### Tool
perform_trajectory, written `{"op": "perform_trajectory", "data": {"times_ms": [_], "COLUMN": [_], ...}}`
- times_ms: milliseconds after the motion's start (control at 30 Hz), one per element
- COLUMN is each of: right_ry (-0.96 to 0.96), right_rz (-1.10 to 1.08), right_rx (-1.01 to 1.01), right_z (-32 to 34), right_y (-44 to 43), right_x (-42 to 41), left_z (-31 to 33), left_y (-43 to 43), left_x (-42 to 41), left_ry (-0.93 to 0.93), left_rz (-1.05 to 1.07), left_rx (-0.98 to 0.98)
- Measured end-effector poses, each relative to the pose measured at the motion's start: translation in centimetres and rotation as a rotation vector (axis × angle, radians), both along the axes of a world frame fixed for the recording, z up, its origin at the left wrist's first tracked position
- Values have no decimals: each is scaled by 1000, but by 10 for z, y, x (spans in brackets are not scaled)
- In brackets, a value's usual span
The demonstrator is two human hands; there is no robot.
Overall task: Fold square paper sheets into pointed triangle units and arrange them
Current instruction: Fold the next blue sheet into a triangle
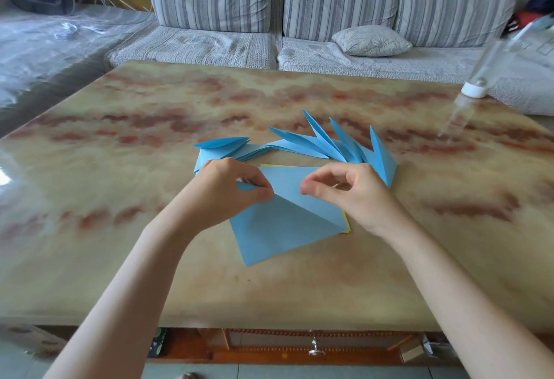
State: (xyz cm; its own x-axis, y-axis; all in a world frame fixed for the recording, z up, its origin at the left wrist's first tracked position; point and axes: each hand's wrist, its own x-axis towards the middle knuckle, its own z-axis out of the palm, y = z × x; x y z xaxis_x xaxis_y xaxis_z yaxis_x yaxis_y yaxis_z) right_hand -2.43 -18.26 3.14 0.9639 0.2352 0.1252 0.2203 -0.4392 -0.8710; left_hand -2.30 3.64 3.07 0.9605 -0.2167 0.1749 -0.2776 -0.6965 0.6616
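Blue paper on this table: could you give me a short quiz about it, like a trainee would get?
1. True or false: the pointed units are red.
2. Which colour peeks out beneath the blue sheet? A green, B yellow, C white.
3. Fill in: the left hand ____ the sheet.
Key: 1 false; 2 B; 3 pinches.

On a blue sheet [278, 228], curled left hand [230, 191] and right hand [350, 195]; pointed units [329, 144] just beyond.
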Motion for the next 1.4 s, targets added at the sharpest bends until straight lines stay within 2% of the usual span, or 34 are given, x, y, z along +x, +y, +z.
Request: {"op": "perform_trajectory", "data": {"times_ms": [333, 633, 1000, 1400], "right_ry": [120, 165, 156, 164], "right_rz": [29, 104, 122, 113], "right_rx": [63, 57, 13, 16], "right_z": [-10, 0, 2, 4], "right_y": [20, 12, 11, 8], "right_x": [1, -4, -5, -3], "left_z": [2, 9, 12, 11], "left_y": [-14, -5, 2, 2], "left_x": [-5, -5, -4, 0], "left_ry": [-4, 148, 271, 301], "left_rz": [-32, -35, 10, 97], "left_rx": [-60, -74, -97, -169]}}
